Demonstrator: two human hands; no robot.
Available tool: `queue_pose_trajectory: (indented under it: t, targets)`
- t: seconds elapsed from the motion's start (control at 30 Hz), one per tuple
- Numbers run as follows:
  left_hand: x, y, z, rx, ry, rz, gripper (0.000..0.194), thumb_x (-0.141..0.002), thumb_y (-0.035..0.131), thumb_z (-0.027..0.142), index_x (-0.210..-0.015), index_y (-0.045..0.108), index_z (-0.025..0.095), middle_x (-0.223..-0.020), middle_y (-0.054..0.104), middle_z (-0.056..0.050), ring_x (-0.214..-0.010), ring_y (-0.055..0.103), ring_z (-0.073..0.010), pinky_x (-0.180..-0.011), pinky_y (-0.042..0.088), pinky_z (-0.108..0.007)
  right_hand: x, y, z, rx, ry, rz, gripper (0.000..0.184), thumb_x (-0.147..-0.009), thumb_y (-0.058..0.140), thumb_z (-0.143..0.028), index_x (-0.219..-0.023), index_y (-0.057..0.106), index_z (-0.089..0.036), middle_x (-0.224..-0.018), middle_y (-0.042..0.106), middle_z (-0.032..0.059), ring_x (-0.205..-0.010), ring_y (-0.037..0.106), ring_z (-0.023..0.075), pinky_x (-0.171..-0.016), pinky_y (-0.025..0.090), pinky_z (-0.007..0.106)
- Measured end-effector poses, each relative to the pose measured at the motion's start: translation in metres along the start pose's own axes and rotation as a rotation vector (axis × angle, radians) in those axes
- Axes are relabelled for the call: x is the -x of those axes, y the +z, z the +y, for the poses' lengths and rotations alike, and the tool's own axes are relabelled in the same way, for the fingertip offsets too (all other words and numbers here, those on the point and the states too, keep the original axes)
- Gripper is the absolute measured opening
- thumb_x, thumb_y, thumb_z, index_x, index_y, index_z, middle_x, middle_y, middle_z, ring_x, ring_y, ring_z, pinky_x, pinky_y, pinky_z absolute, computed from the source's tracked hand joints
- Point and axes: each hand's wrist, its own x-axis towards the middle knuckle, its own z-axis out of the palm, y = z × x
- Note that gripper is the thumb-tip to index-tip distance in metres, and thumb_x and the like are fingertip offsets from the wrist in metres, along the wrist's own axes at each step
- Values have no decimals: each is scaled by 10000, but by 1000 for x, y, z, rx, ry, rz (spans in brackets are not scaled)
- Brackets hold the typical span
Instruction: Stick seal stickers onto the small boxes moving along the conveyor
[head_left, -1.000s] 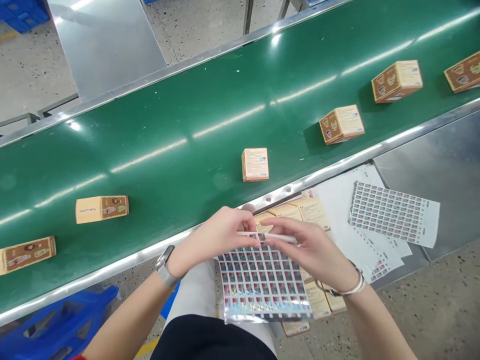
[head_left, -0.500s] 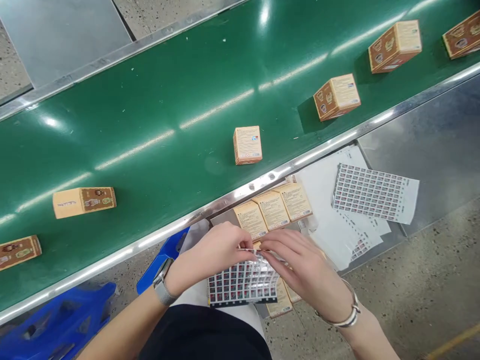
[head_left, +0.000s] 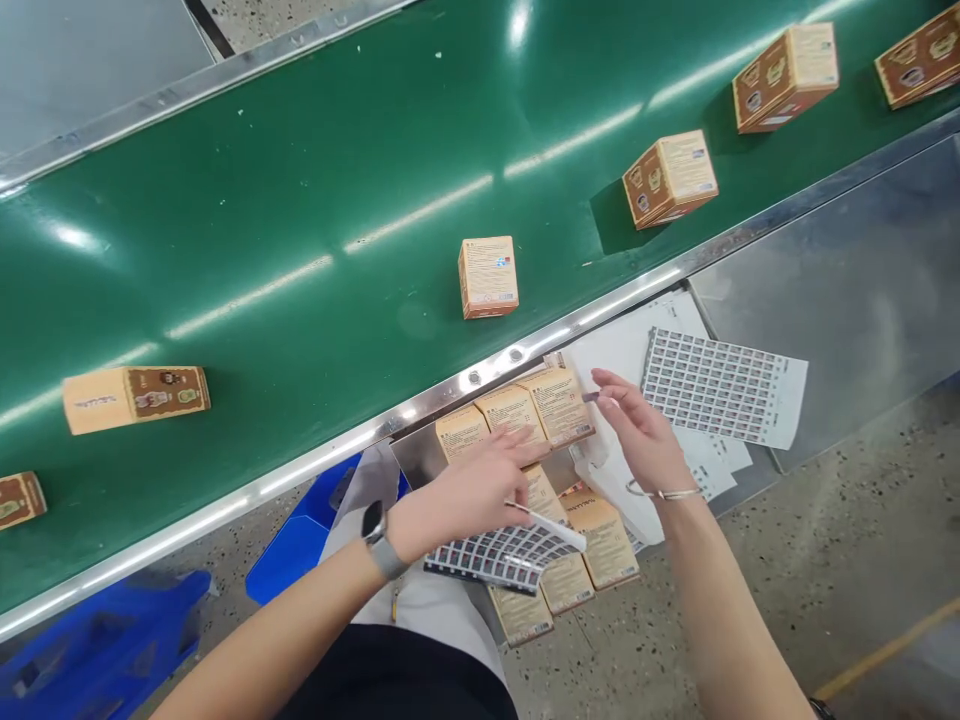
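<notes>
My left hand [head_left: 478,487] has a sheet of small printed stickers [head_left: 495,556] pinched under its thumb, the sheet curling up at its right end. Its outstretched fingers reach over a row of tan cardboard boxes [head_left: 564,408]. To the right of that row, my right hand [head_left: 639,432] pinches a single small sticker [head_left: 592,396] at its fingertips. The sticker is by the right edge of the end box, and whether it touches cannot be made out. More tan boxes [head_left: 604,545] lie nearer me, partly hidden by the sheet and my left hand.
A green conveyor belt [head_left: 315,200] with a metal rail runs across, carrying several spaced brown-and-tan boxes [head_left: 489,277]. Another sticker sheet [head_left: 720,385] lies on white papers at the right of the metal ledge [head_left: 847,280]. Blue plastic crates [head_left: 296,540] stand on the floor at left.
My hands were together at the sheet's top edge; now they are apart. The right has moved up and right with a sticker, while the left has tilted the sheet and extended its fingers over the boxes.
</notes>
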Motion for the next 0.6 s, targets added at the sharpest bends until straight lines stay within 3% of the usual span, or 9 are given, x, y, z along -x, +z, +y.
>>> queue_pose_trajectory:
  t: [0.07,0.13,0.3,0.6]
  targets:
    - [-18,10,-4,-61,60,-1,137,-802,759,251,-696,724,173,-1560,382,-23,-1503,185,-293,-1226,150,-498,-11,5,17,-107,57,30,401,-770,658,-634,-805,594,-240,-1334,597,104,-1277,534,290,-1080,400,504]
    - [-32,15,-7,-82,47,-14,108,-812,745,241,-728,737,174,-1571,353,-23,-1518,116,-281,-1242,76,-511,-13,14,25,-165,72,31,421,-739,683,-642,-785,582,-236,-1311,620,105,-1238,568,284,-1066,416,492]
    - [-41,10,-7,-81,5,-47,156,-808,736,209,-663,721,154,-1569,350,-64,-1514,131,-277,-1254,33,-479,-9,25,26,-174,67,70,442,-715,686,-658,-773,562,-238,-1284,641,110,-1169,609,279,-1024,454,485]
    - [-42,13,-9,-74,-2,-43,209,-783,731,159,-584,668,159,-1566,365,-42,-1509,157,-288,-1253,22,-474,-11,29,29,-155,57,132,384,-750,663,-601,-804,577,-231,-1229,668,124,-1119,638,274,-985,489,472]
